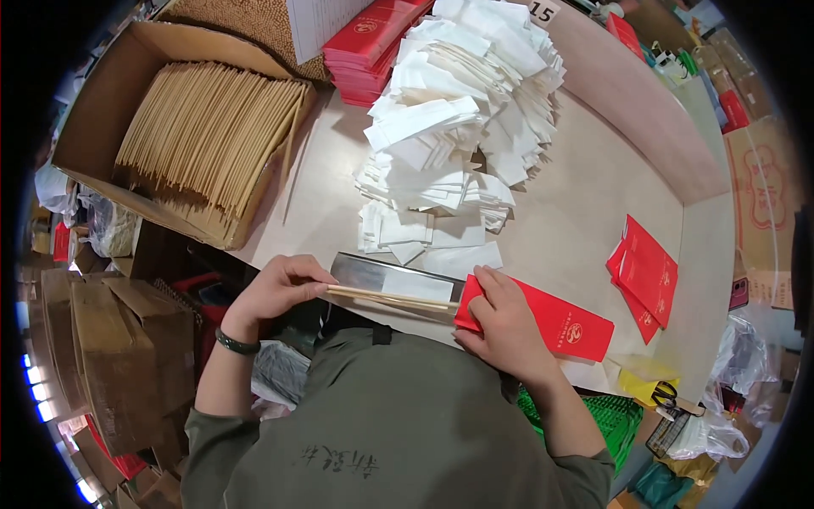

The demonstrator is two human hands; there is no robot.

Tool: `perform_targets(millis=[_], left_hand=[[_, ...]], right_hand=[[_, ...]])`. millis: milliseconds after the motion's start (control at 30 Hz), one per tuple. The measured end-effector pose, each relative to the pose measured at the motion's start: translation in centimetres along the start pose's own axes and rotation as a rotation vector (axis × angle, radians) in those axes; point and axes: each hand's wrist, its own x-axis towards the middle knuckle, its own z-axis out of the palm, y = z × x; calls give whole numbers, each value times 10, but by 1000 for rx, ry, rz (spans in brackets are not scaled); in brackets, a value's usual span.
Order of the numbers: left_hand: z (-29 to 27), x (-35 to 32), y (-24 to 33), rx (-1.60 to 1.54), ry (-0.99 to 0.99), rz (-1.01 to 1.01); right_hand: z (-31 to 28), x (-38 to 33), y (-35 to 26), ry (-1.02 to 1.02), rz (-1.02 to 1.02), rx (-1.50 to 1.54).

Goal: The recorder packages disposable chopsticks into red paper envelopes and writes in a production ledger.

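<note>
From the head camera, looking down, the left hand point(275, 293) is closed around the butt ends of a pair of wooden chopsticks point(390, 298), thumb and fingers pinching them so they lie nearly level, tips pointing toward the person's right. Those tips reach the open mouth of a red paper sleeve point(543, 318), which the right hand point(500, 327) grips at its near end, fingers pressed on top and holding it flat on the table point(585, 212). Under the chopsticks lies a shiny metal tray point(373, 271) with a white napkin on it (its far edge touches more loose napkins).

Beyond the tray, a large untidy heap of folded white napkins point(458, 110) covers the middle of the table. Behind the heap stands a stack of red sleeves point(369, 47). To the left, an open cardboard box point(102, 110) holds a thick bundle of bare chopsticks point(208, 131), laid side by side. On the right part of the table, well apart from the hands, a few finished red sleeves point(646, 276) lie overlapping. A dark bracelet point(236, 343) circles the left wrist.
</note>
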Motion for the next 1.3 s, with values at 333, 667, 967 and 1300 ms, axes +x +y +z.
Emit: perform_targets(millis=[333, 667, 967, 1300], left_hand=[[119, 64, 25, 420, 226, 336], [154, 85, 44, -419, -132, -56], [101, 57, 38, 1039, 265, 463], [166, 70, 50, 239, -346, 518]], right_hand=[[13, 9, 4, -38, -30, 104], [15, 9, 14, 30, -42, 174], [-23, 10, 40, 89, -367, -138], [-11, -18, 44, -138, 191, 287]])
